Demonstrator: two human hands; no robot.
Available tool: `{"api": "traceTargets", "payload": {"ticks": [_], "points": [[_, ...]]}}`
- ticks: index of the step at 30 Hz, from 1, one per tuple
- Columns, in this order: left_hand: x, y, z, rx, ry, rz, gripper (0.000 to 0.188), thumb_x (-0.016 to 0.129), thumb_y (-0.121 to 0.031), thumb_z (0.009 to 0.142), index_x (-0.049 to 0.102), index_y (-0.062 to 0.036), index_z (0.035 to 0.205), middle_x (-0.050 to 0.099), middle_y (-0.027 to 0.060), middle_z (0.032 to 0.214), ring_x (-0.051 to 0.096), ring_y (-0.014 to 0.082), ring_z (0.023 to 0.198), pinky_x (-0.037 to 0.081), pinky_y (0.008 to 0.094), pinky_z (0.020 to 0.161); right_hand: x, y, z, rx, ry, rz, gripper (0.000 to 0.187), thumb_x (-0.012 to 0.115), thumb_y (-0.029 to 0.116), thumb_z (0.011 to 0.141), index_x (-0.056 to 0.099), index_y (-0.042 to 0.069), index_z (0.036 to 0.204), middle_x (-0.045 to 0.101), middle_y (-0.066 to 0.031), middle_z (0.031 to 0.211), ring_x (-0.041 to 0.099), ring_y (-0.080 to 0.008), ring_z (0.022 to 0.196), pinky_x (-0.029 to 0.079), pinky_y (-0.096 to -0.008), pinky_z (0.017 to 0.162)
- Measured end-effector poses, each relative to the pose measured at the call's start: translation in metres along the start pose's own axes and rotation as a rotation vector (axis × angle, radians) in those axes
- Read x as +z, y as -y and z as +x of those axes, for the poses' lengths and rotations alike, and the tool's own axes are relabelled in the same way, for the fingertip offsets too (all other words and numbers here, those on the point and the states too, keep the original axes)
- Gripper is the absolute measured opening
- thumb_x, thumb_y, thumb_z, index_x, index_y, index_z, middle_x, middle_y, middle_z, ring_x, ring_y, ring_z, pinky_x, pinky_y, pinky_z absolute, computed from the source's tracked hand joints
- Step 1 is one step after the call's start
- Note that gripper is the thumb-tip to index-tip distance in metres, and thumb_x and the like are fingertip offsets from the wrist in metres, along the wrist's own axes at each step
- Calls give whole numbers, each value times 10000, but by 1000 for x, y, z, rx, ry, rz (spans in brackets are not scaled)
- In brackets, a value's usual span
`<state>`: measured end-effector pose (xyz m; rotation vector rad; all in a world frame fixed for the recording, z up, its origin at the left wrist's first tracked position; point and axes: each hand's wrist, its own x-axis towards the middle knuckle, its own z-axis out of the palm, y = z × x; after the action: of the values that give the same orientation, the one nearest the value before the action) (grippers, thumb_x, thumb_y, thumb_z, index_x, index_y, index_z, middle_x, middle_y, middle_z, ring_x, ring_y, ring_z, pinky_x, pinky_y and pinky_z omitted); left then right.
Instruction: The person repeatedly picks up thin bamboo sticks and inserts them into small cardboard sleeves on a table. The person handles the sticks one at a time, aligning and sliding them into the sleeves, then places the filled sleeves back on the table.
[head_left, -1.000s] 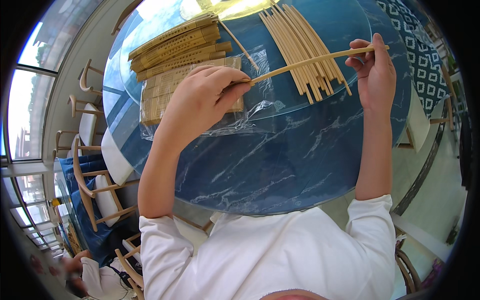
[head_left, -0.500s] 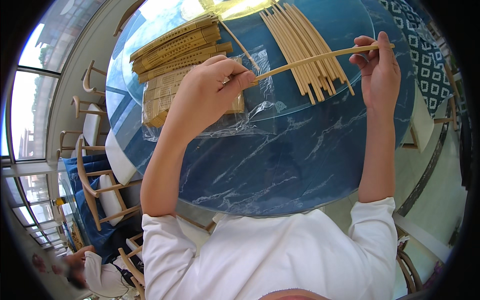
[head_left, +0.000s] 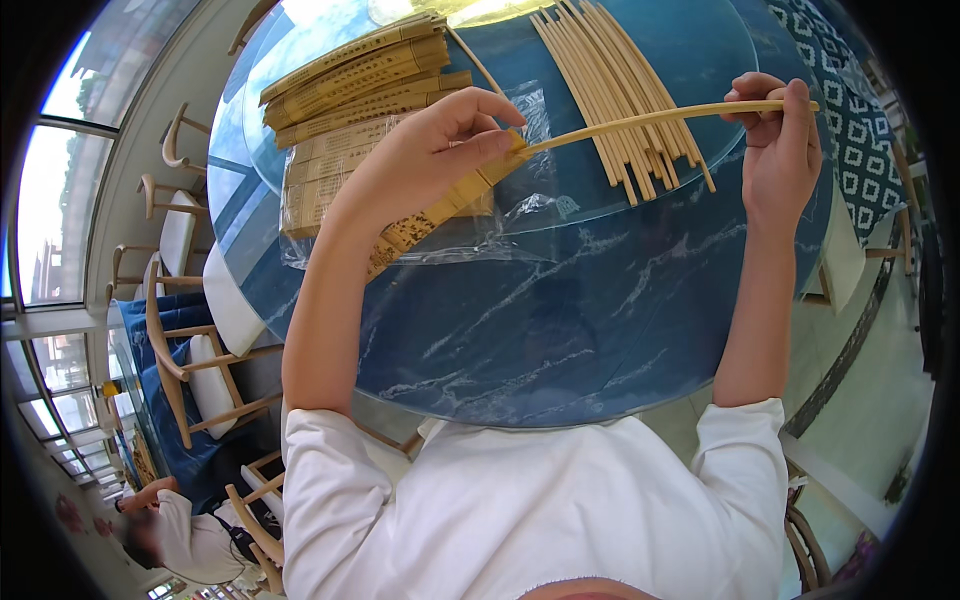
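My left hand (head_left: 440, 150) pinches the open end of a tan printed paper chopstick sleeve (head_left: 418, 222), which slants down behind my wrist. From the sleeve's mouth a pale wooden chopstick (head_left: 650, 117) runs right to my right hand (head_left: 782, 150), whose thumb and fingers close on its far end. I cannot tell whether it is a single stick or two together. Beyond my left hand lie stacked paper sleeves (head_left: 355, 80), partly over more sleeves in a clear plastic bag (head_left: 520, 235). Loose chopsticks (head_left: 610, 90) form a spread pile between my hands, farther off.
Everything rests on a round blue marbled table (head_left: 520, 340) with a glass turntable (head_left: 715, 60) on it. A yellow package (head_left: 455, 10) lies at the far edge. Wooden chairs (head_left: 210, 370) and another person (head_left: 195, 535) are at the left; a patterned cloth (head_left: 850, 130) hangs at the right.
The chopstick's right end has moved slightly right with my right hand. The sleeve now shows at the left end of the chopstick, below my left hand, which has turned a little.
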<state>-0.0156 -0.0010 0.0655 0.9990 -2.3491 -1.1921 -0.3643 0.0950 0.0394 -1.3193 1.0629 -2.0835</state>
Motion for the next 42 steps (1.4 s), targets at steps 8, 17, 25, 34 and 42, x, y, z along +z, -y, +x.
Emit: {"api": "traceTargets", "payload": {"ticks": [8,17,25,34,42], "points": [[1,2,-2,126,42,84,166,702,-99,1033,770,-50,1176,740,58,1061,702,176,1017,562,316,899,4,-3,-2,116,-79,-86,406,548,369,1138,674,25,962,759,-136,993,718,-179,836,632,-319,785],[3,10,-2,167,67,113,136,776,-115,980,762,-39,1091,742,63,1029,708,180,963,565,314,791,2,-14,0,237,-42,-45,387,569,368,1130,643,55,916,754,-141,988,717,-176,848,634,-327,781],[6,7,-1,202,108,242,163,740,-174,994,732,-32,1072,718,95,986,691,237,922,552,347,786,-4,-20,2,281,-21,-48,396,590,376,1120,602,78,860,763,-140,1003,715,-167,854,631,-332,800],[11,2,-1,250,122,326,189,723,-163,955,735,-5,1059,725,143,996,698,314,960,563,401,878,-4,-20,2,289,-13,-62,368,595,341,1121,622,74,869,733,-128,996,711,-173,887,634,-339,791],[12,-1,7,348,63,401,131,728,-172,974,724,-56,1036,694,76,943,657,226,900,533,352,795,9,-21,-5,408,48,-211,437,621,441,1091,745,34,990,741,-84,933,723,-148,859,620,-294,791]]}}
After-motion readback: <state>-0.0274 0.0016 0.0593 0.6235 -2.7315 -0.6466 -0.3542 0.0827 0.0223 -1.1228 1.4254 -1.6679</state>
